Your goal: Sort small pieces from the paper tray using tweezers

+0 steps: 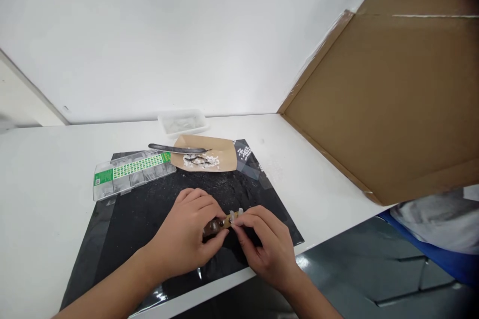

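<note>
My left hand (pixel 192 229) is closed around a shiny brown rounded piece (pixel 211 228), with a narrow tan strip (pixel 227 221) reaching out of it to the right. Small translucent nail-like tips (pixel 232 216) stand up along that strip. The fingers of my right hand (pixel 267 244) are pinched at the strip's far end, by one of these tips; my fingertips partly hide what they grip. Both hands are close together over the black mat (pixel 149 229), near the table's front edge.
Behind my hands, a tan paper tray (pixel 224 152) holds white chips and dark strands. A long dark file (pixel 175 149) lies across its left side. A clear compartment box (pixel 134 174) is left; a white plastic tub (pixel 183 122) stands behind. Cardboard (pixel 381 99) rises at right.
</note>
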Available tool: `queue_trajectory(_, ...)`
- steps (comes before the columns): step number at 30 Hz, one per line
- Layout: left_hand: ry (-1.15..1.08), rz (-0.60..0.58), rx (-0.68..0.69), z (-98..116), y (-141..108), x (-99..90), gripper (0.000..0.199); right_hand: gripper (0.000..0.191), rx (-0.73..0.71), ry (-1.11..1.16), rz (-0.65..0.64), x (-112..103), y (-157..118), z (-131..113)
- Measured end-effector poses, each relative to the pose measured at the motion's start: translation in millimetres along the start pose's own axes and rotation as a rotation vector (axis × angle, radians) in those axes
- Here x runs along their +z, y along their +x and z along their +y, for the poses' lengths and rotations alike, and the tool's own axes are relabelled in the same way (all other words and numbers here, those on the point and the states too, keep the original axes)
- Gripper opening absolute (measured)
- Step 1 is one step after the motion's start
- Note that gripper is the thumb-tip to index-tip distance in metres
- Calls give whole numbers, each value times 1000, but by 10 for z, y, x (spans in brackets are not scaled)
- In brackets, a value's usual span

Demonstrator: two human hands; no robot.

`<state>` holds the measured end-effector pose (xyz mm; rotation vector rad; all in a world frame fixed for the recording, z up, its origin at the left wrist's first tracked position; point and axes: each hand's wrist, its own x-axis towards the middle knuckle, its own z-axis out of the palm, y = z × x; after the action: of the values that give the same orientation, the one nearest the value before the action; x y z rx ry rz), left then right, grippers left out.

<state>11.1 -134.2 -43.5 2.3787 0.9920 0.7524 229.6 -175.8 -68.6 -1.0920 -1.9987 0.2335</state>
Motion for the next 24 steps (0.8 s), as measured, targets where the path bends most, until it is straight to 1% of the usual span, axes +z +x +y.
queue_trajectory(6, 20, 24, -66, 43, -50, 113, 2, 16, -20, -56, -27, 4, 1, -19)
queue_trajectory(9, 15, 53, -83, 42, -66, 165, 7, 16, -30, -81, -24, 10, -2, -22)
queue_trajectory(14, -15, 71, -109, 61, -83, 200, 13, 15, -30, -81, -37, 9, -3, -20)
queue_trajectory(18, -50, 86, -148, 76, -92, 226, 13, 16, -25, -73, -46, 10, -5, -17)
queue_trajectory(24, -71, 132, -136, 74, -103, 265, 14, 17, -40, -79, -50, 22, -3, -22)
